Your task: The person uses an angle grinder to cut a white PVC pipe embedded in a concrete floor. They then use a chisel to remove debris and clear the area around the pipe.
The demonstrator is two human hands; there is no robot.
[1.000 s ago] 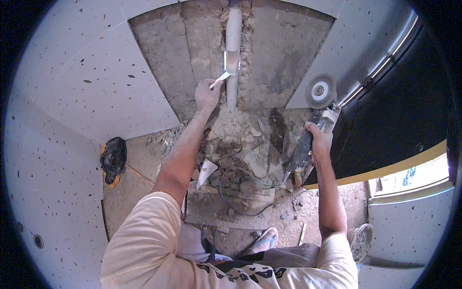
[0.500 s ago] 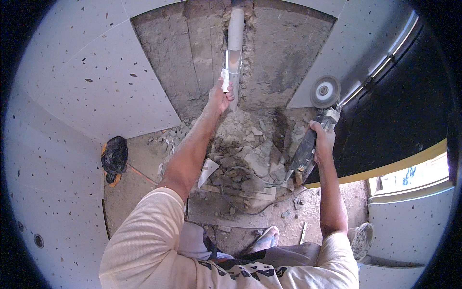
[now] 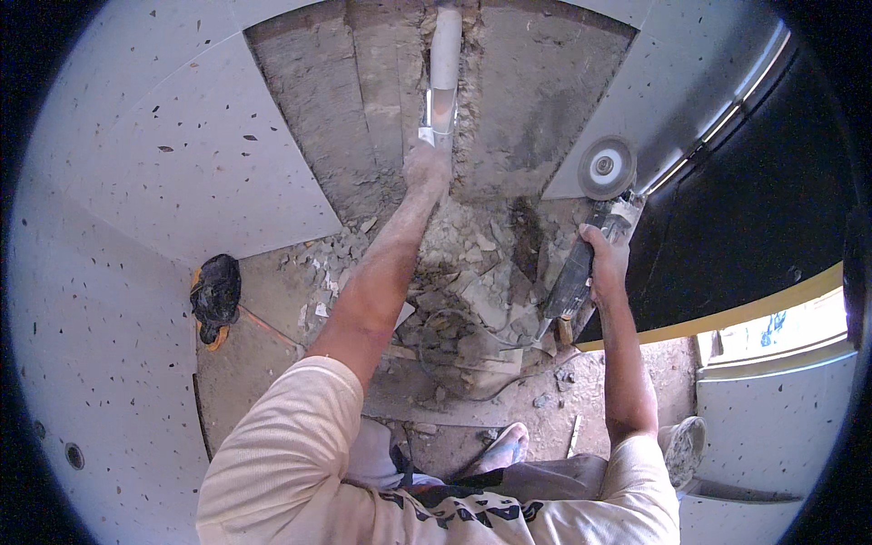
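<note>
The pipe point(image 3: 446, 50) lies in a rough groove in the wall point(image 3: 536, 100), a cut gap in its side. At its left edge, just below that gap, the left hand point(image 3: 427, 171) has its fingers closed on a white piece point(image 3: 426, 135). Bare wall gives room on both sides of the pipe, out to the tile point(image 3: 209, 145) edges. Well right of the pipe, the right hand point(image 3: 607, 259) wraps its fingers round the grinder point(image 3: 570, 282); its disc point(image 3: 621, 170) overlaps a tile, near the black sheet point(image 3: 727, 218). Rubble point(image 3: 472, 272) crowds below the pipe.
</note>
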